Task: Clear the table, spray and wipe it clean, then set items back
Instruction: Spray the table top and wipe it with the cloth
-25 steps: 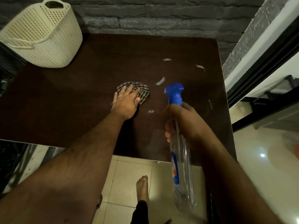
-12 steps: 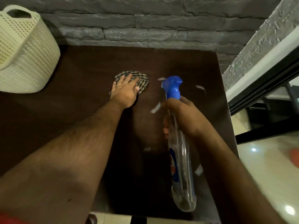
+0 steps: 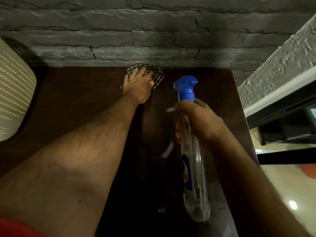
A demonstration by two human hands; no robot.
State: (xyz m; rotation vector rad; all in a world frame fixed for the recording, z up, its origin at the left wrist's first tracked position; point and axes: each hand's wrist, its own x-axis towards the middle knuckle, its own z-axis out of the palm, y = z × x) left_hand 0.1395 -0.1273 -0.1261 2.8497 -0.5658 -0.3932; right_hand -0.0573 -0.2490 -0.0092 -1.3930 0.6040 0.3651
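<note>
A dark brown table fills the middle of the view. My left hand presses flat, fingers spread, on a checked cloth at the table's far edge, next to the wall. My right hand grips the neck of a clear spray bottle with a blue trigger head, held above the table's right half. Pale streaks of spray lie on the wood left of the bottle.
A cream perforated basket stands at the table's left edge. A grey stone wall runs behind the table. To the right are a stone ledge with a dark frame and pale glossy floor.
My left hand has pushed the cloth away from me to the table's far edge. The view has shifted forward, and the basket has slid out to the left edge. The bottle stays gripped.
</note>
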